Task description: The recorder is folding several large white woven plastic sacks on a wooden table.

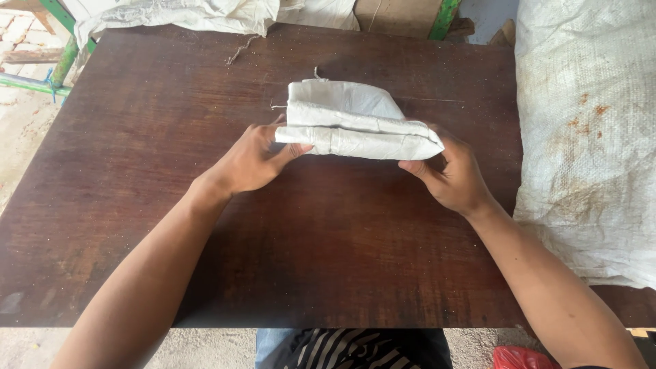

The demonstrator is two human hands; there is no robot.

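A folded white woven sack [352,119] lies on the dark wooden table [137,171], folded into a compact bundle with loose threads at its far edge. My left hand [253,160] grips the bundle's left end, thumb pressed on the near fold. My right hand [451,178] holds the right end from below, fingers curled under the pointed corner. The near fold is lifted a little off the table between both hands.
A large stained white woven sack [588,137] covers the table's right side. More white sacking [171,14] hangs over the far edge. Green metal frame parts [65,58] stand at the far left. A red object [519,357] lies on the ground by my striped clothing.
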